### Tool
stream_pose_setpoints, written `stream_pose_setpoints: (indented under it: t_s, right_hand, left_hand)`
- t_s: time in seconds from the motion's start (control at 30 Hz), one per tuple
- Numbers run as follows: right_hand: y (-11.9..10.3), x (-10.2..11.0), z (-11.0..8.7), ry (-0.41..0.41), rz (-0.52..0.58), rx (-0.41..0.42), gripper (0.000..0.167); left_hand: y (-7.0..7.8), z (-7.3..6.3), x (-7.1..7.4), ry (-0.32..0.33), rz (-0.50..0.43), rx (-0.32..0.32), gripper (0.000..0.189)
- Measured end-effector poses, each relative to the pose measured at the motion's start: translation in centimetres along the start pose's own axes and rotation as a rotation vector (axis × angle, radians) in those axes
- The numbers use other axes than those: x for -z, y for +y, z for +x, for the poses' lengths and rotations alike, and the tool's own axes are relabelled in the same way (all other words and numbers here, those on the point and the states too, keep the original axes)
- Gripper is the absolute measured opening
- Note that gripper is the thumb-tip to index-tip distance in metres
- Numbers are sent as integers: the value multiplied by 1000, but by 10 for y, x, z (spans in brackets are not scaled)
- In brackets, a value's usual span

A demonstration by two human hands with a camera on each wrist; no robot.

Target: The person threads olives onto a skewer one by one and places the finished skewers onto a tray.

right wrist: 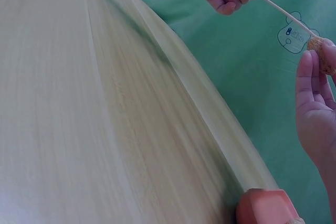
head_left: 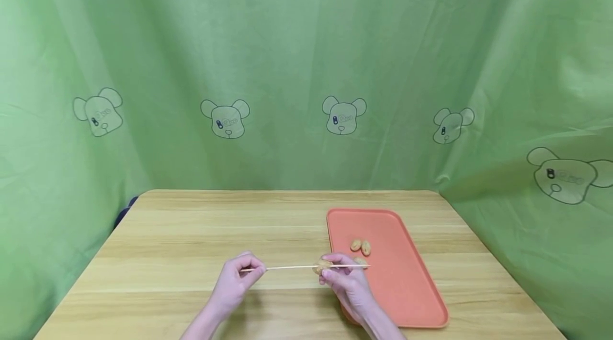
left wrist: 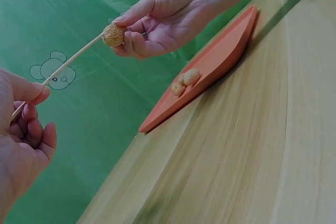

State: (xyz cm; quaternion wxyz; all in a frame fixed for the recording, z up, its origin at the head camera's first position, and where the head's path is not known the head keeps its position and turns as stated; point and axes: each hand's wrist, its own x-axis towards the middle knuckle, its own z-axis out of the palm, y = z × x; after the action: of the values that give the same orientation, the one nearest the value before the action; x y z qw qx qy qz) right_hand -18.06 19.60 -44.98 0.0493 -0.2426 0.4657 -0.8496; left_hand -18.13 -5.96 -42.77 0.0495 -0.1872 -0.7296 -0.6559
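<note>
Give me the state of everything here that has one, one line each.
Left hand: pinching the stick
Right hand: gripping the skewered piece
Stick: through one piece, tip bare
Skewered piece: threaded, off the table
Loose pieces: three, unskewered, in the tray
Tray: flat on the table
Green cloth: hanging, creased

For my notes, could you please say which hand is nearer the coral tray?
Right: the right hand is over the left edge of the tray; the left hand is farther left.

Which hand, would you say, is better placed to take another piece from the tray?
Probably the right hand, once it releases its piece: it's nearer the tray; the left hand pinches the stick.
</note>
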Motion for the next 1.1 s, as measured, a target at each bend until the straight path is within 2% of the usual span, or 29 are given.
stream_pose_setpoints:
  t_s: [0.27,0.63,0.87,1.1]
  right_hand:
    - [1,-2,2,-17,-25,4,35]
    - [1,-4,3,-39,-27,-2,36]
    - [2,-5,2,-47,-11,-8,37]
    - [3,-6,1,-37,-13,-11,35]
  left_hand:
    - [0,-1,-1,1,5,-47,5]
    - [0,1,-2,-9,29,-9,4]
    - [0,-1,-6,-23,17,-41,3]
    - [0,-1,-9,-12,3,-21,3]
